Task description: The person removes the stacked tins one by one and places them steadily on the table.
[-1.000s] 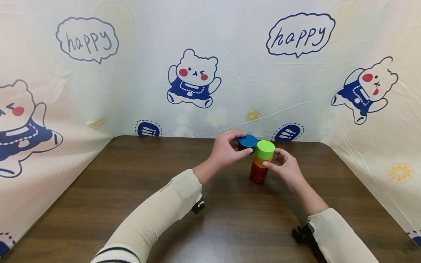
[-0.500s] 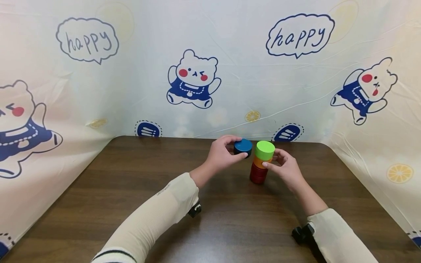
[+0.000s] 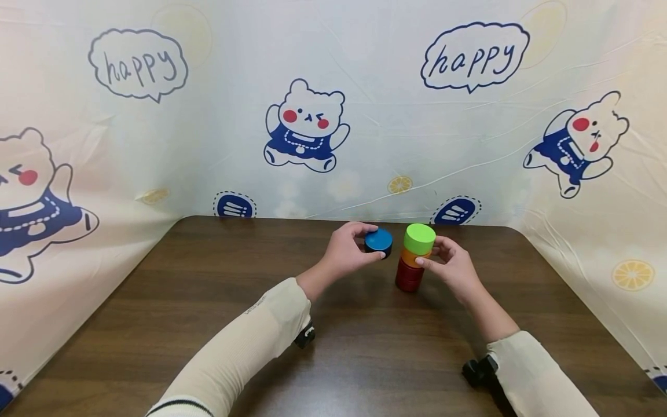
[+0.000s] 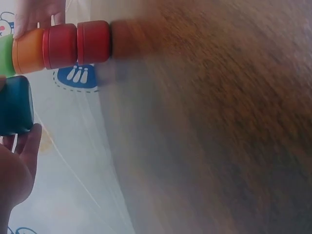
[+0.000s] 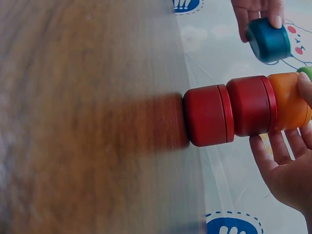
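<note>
1. Cartoon-bear sheeting [image 3: 307, 124] printed with "happy" bubbles backs a dark wooden table [image 3: 208, 301], where a person in cream sleeves works with both hands.

2. At the far middle of the table stands a stack of round tins [image 3: 414, 260]: two red ones [image 5: 229, 113] at the bottom, an orange one [image 3: 411, 256] above them, a green one [image 3: 420, 238] on top. The stack is upright, its long axis vertical.

3. The right hand [image 3: 453, 269] steadies the stack from the right side, fingertips curled against the orange tin just under the green one.

4. The left hand [image 3: 344, 252] pinches a blue tin [image 3: 378, 241] between thumb and fingers, flat face up, low over the table; whether it touches the wood cannot be told.

5. The blue tin lies just to the left of the stack, apart from it and below the level of the green top, so the left hand is the nearer one to it and the stack's top lies up and to its right.
</note>
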Available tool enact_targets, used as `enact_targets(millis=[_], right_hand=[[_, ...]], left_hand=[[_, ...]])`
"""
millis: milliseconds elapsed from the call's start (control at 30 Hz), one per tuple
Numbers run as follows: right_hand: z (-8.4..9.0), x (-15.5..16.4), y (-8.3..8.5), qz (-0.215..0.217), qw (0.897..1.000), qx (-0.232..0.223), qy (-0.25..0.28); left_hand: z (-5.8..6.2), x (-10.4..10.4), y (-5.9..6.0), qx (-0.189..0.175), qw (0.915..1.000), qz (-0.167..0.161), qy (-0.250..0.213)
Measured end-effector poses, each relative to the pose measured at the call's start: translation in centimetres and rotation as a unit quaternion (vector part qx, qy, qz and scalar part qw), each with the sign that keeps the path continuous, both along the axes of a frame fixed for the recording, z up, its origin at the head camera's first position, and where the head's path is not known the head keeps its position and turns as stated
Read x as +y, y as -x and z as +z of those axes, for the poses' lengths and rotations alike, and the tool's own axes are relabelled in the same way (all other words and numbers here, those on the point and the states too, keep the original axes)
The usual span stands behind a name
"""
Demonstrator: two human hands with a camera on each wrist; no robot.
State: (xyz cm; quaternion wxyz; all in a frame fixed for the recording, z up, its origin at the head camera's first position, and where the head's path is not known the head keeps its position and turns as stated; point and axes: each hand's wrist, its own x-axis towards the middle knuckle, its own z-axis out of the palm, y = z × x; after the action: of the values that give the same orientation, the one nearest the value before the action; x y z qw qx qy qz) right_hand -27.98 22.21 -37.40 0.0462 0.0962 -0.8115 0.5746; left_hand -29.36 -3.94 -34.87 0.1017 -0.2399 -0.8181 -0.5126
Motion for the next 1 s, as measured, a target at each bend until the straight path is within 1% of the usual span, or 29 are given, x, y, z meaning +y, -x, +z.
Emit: enact_targets(millis=[200,467,633,800,1000], right_hand=[[0.0,0.0,0.0,-0.001,1.000,0.001,0.000],[0.0,0.0,0.1,-0.002,1.000,-0.001,-0.005],[0.0,0.0,0.1,-0.002,1.000,-0.002,-0.003],[0.0,0.0,0.1,-0.003,1.000,-0.002,-0.004],[0.0,0.0,0.1,-0.001,1.000,0.000,-0.004]], left_hand=[[-0.6,-0.5,0.3,-0.021,0.9989,-0.003,0.041],[-1.1,-1.4,1.0,-0.022,0.9937,-0.010,0.110],[-1.5,-1.9,1.4,-0.051,0.9892,-0.021,0.136],[-1.9,-2.3,1.9,-0.082,0.9851,-0.027,0.149],[-2.4,-3.1,2.6,-0.104,0.9800,-0.031,0.167]])
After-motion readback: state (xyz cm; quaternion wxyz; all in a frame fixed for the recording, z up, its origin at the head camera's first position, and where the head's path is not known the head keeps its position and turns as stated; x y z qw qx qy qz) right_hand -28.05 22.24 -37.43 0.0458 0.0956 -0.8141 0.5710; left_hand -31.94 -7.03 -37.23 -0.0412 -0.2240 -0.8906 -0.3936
